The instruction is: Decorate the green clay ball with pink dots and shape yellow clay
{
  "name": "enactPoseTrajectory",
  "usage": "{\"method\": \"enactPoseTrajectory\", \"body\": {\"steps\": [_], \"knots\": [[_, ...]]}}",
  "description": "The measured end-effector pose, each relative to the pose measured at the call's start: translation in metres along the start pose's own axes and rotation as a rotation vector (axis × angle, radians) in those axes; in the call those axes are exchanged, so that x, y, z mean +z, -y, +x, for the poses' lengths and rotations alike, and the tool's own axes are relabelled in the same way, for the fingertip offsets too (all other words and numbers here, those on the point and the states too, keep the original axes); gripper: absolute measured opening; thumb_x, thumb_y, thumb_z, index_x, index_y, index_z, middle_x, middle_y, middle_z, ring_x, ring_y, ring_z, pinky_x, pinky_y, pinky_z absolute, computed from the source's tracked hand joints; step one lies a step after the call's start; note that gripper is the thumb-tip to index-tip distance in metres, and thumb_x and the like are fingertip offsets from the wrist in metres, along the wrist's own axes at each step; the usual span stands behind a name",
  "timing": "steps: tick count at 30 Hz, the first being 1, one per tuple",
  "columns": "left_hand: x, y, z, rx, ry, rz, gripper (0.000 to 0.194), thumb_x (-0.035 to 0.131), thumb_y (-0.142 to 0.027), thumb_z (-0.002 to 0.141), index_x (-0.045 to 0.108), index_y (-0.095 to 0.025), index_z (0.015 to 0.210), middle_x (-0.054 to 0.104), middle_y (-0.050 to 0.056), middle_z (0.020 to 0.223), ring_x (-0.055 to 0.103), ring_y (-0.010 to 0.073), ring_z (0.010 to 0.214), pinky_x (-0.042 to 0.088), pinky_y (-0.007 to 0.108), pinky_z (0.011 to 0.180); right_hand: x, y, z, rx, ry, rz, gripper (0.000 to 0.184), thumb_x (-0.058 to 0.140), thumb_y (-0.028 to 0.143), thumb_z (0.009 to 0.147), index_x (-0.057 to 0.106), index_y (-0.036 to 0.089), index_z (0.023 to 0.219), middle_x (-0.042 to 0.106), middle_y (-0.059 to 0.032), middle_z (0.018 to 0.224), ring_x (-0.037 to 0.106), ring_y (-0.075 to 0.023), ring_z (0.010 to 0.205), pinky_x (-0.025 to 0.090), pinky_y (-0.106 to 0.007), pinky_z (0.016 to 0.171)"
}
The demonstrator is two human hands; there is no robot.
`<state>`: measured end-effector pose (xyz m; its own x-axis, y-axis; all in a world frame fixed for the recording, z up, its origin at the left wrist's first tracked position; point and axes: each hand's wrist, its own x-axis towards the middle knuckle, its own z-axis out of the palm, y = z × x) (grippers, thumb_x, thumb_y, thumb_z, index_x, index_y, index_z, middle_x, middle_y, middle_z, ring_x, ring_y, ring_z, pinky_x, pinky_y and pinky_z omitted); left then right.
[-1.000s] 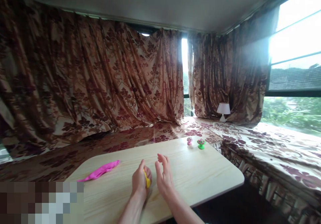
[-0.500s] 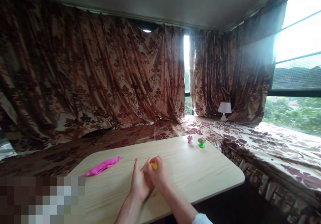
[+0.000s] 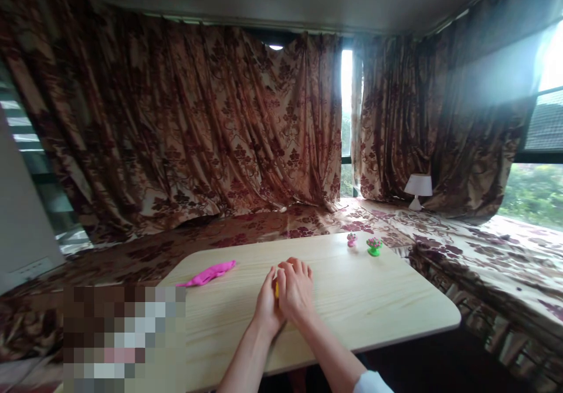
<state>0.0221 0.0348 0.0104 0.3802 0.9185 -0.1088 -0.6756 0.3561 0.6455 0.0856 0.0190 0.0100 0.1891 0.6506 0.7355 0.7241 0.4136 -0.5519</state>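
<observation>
Between my palms sits a small piece of yellow modelling clay [image 3: 277, 290], mostly hidden, with only a sliver showing. My left hand [image 3: 267, 310] cups it from the left and below. Laid over the top, my right hand [image 3: 298, 287] has its fingers bent across the left palm and presses on the clay. Both hands are over the middle of the pale wooden table [image 3: 373, 299]. To their left lies a long, flattened strip of pink clay [image 3: 212, 274] with a thin tail.
Toward the far right of the table stand a small pink mushroom-shaped figure [image 3: 351, 240] and a green-based one with a dotted cap [image 3: 374, 247]. A white lamp [image 3: 418, 186] is on the cloth-covered ledge beyond. Patterned curtains [image 3: 246, 129] hang behind.
My right hand has opened from a curled grip and now lies across the left palm, covering more of the yellow clay. The view has swung left, so everything appears farther right.
</observation>
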Motion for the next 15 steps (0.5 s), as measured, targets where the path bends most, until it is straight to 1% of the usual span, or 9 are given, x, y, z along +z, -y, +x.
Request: {"method": "enactPoseTrajectory", "body": {"steps": [3,5,6,7,9,10,11,13,15], "knots": [[0.002,0.005,0.002,0.104,-0.158,0.046,0.025,0.055,-0.039,0.076,0.06,-0.016,0.083,0.065,0.001,0.069,0.061,0.0152,0.061,0.048,0.027,0.063,0.0,-0.003,0.0,0.01,-0.024,0.02,0.024,0.04,0.029,0.086,0.056,0.023,0.103,0.053,-0.0078,0.108,0.046,-0.0228,0.103,0.028,-0.041,0.091],[0.0,0.005,0.002,0.186,-0.293,0.079,0.026,0.058,-0.042,0.073,0.055,-0.017,0.068,0.058,-0.002,0.055,0.055,0.0117,0.048,0.044,0.023,0.05,0.001,-0.007,-0.003,0.024,-0.012,0.128,0.025,0.039,0.031,0.088,0.055,0.023,0.105,0.052,-0.0072,0.109,0.046,-0.0212,0.104,0.032,-0.039,0.09],[-0.001,0.005,0.001,0.225,-0.325,0.089,0.031,0.058,-0.045,0.072,0.05,-0.018,0.06,0.052,-0.004,0.047,0.049,0.0095,0.041,0.039,0.022,0.043,0.002,-0.009,-0.004,0.034,-0.016,0.193,0.025,0.038,0.032,0.088,0.054,0.022,0.105,0.052,-0.0068,0.109,0.047,-0.0201,0.104,0.033,-0.037,0.09],[-0.003,0.004,0.001,0.259,-0.325,0.093,0.036,0.057,-0.047,0.071,0.044,-0.019,0.053,0.044,-0.006,0.042,0.042,0.0077,0.035,0.034,0.02,0.038,0.002,-0.011,-0.005,0.048,-0.025,0.255,0.026,0.037,0.032,0.089,0.054,0.022,0.105,0.051,-0.0065,0.108,0.047,-0.0191,0.104,0.035,-0.035,0.09],[-0.004,0.001,-0.002,0.301,-0.268,0.087,0.046,0.053,-0.052,0.072,0.032,-0.02,0.048,0.031,-0.009,0.036,0.03,0.0057,0.029,0.024,0.02,0.032,0.001,-0.013,-0.007,0.084,-0.051,0.354,0.027,0.034,0.033,0.09,0.054,0.022,0.104,0.052,-0.0061,0.106,0.048,-0.0175,0.103,0.036,-0.033,0.091],[-0.004,-0.001,-0.003,0.309,-0.239,0.083,0.047,0.051,-0.055,0.073,0.031,-0.02,0.047,0.028,-0.009,0.035,0.028,0.0055,0.028,0.022,0.019,0.031,0.001,-0.013,-0.008,0.099,-0.057,0.393,0.027,0.034,0.033,0.09,0.055,0.022,0.103,0.052,-0.0058,0.105,0.048,-0.0171,0.102,0.036,-0.033,0.091],[-0.003,-0.002,-0.005,0.31,-0.216,0.078,0.047,0.048,-0.057,0.074,0.033,-0.02,0.048,0.03,-0.008,0.036,0.029,0.0058,0.029,0.024,0.02,0.032,0.001,-0.013,-0.008,0.105,-0.049,0.429,0.027,0.034,0.033,0.09,0.055,0.022,0.103,0.053,-0.0056,0.105,0.049,-0.0168,0.102,0.036,-0.033,0.092],[0.001,-0.003,-0.009,0.297,-0.157,0.069,0.045,0.044,-0.06,0.075,0.048,-0.019,0.057,0.044,-0.005,0.043,0.041,0.0083,0.035,0.036,0.021,0.039,0.003,-0.013,-0.008,0.097,-0.015,0.488,0.027,0.039,0.033,0.088,0.055,0.022,0.106,0.053,-0.0058,0.108,0.048,-0.0171,0.105,0.036,-0.033,0.094],[0.006,-0.003,-0.013,0.246,-0.035,0.073,0.051,0.039,-0.063,0.077,0.06,-0.017,0.083,0.062,0.003,0.067,0.058,0.0146,0.057,0.047,0.027,0.059,0.008,-0.015,-0.008,0.118,0.001,0.535,0.03,0.045,0.035,0.084,0.053,0.021,0.11,0.052,-0.0068,0.114,0.047,-0.0182,0.109,0.035,-0.034,0.096]]}}
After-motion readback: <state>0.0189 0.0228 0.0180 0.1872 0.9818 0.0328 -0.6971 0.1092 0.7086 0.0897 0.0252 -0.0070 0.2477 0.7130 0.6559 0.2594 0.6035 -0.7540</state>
